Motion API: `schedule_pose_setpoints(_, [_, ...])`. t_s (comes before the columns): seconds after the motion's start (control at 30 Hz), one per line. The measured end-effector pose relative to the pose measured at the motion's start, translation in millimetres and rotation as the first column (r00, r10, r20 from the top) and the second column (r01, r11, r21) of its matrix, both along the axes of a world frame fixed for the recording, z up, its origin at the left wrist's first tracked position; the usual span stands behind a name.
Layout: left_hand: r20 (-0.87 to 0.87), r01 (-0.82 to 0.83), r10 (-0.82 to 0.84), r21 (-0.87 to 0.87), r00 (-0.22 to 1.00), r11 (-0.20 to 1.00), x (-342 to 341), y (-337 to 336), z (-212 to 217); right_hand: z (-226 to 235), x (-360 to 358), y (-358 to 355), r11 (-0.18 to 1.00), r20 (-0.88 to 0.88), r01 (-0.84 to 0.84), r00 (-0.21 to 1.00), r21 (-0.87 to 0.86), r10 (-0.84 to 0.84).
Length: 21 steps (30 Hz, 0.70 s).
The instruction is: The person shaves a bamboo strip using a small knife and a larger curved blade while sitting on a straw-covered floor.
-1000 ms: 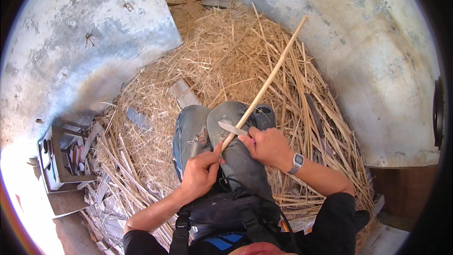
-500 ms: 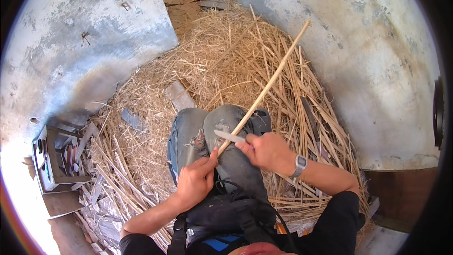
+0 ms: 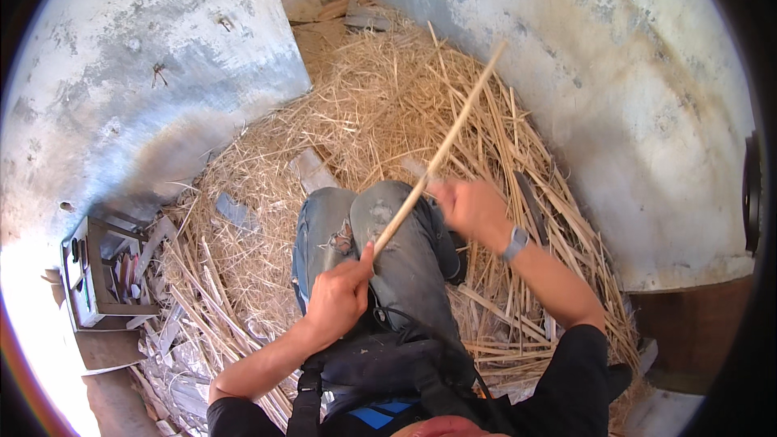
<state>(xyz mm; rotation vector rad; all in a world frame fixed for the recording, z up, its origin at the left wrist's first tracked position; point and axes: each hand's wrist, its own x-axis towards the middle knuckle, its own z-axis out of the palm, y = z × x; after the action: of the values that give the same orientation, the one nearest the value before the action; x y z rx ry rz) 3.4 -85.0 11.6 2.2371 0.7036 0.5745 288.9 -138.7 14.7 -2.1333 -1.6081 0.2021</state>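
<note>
A blue patch (image 3: pixel 382 415) marks the bottom edge. At lower centre the left hand (image 3: pixel 336 299) has fingers clamped on a pale stick (image 3: pixel 453 137), slanting over ripped trousers (image 3: pixel 405 267) toward upper right. Mid-frame, the right hand (image 3: pixel 472 209) has fingers closed round a blurred knife (image 3: pixel 414 166). An open box (image 3: pixel 99 307) stands left; shavings (image 3: pixel 364 121) spread toward stained walls (image 3: pixel 615 89).

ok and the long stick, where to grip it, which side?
Probably take the stick by its near end, from the person's left, where the left hand is: it is slim and slants away to the right, so a pinch across it suits. The right hand and blurred knife are farther along.
</note>
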Motion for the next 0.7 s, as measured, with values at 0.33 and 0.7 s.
schedule_pose_setpoints(0.33, [-0.036, 0.013, -0.012, 0.012, 0.999, 1.000, -2.8, -7.3, -0.8, 10.2, 41.7, 1.1, 0.997, 0.180, 0.072, 0.981, 0.033, -0.077])
schedule_pose_setpoints(0.7, [-0.051, 0.005, -0.006, -0.021, 0.999, 1.000, -20.0, -3.4, -5.1, 35.0, 153.7, 6.6, 0.905, 0.136, 0.375, 0.904, 0.199, -0.405])
